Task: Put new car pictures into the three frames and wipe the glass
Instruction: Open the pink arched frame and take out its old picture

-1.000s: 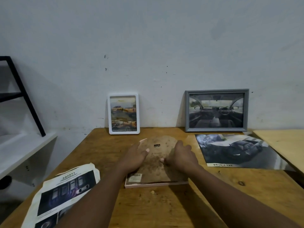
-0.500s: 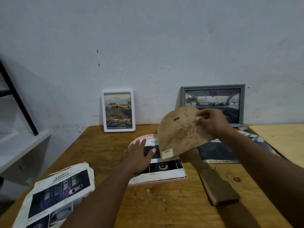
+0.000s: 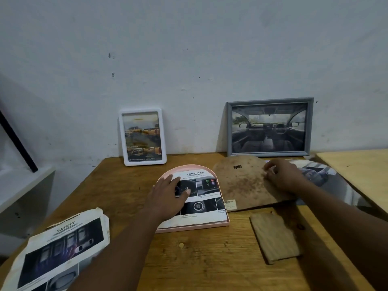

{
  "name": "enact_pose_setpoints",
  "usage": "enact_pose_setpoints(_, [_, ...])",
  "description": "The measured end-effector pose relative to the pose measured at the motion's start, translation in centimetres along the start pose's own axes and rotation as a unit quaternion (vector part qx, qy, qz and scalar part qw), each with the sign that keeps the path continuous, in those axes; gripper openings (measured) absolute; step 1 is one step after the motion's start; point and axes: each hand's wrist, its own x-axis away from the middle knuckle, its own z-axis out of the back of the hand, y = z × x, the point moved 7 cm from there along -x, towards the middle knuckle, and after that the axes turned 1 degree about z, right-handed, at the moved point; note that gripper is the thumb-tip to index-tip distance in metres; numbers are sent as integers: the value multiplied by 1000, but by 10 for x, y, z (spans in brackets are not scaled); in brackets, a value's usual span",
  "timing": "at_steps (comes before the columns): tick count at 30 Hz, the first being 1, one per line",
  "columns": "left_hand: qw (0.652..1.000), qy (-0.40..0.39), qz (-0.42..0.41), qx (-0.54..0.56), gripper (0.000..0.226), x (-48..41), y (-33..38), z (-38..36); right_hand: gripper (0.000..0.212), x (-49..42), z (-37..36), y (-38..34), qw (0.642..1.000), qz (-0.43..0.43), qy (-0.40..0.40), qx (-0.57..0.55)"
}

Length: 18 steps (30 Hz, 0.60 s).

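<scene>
Left hand (image 3: pixel 168 195): flat, fingers straight and spread, pressed on the print (image 3: pixel 204 186) that lies in the pink frame (image 3: pixel 210 225). Nothing is gripped. Likely purpose: print and frame are pinned so neither slides while the other hand works.

Right hand (image 3: pixel 283 178): fingers curled at the far right edge of the backing (image 3: pixel 241 185), which appears to be pinched there. The backing lies flat on the surface (image 3: pixel 210 261), just beside the pink frame on its right, with its right part over a loose car print (image 3: pixel 323 177). It is judged to be parked within reach for refitting.

Pink frame: arched, laid face-down, back open, "ADVANCED" print exposed inside. Whether that print is the old or the new one cannot be told.

Brown strip (image 3: pixel 275 236): flat on the surface, nearer the person than the backing. Probably the stand leg, not confirmed.

SAFETY sheet (image 3: pixel 63 244): at the near left corner, overhanging the edge, apart from the pink frame. Presumably stock for the swap.

White frame (image 3: pixel 142 136) and grey frame (image 3: pixel 269 127): upright, leaned on the wall (image 3: pixel 189 59), car pictures inside, kept clear of the work area. No cloth is seen.

Step judged: picture swap in the pink frame, back off. No wiping of the glass is under way. Risk: the loose car print could be dragged along when the backing is lifted.
</scene>
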Motion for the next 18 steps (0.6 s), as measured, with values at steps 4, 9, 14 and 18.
enact_pose_setpoints(4, [1000, 1, 3, 26, 70, 1, 0, 2, 30, 7, -22, -22, 989, 33, -9, 146])
enact_pose_setpoints(9, [999, 4, 2, 34, 71, -3, -4, 3, 31, 24, -36, -74, 992, 84, 27, 87])
enact_pose_setpoints(14, [998, 28, 5, 64, 71, -2, -6, 9, 28, 43, -67, -133, 992, 115, -42, -30])
enact_pose_setpoints(18, [999, 16, 5, 39, 71, 5, -11, 14, 41, 50, -83, -155, 991, 125, -18, 52])
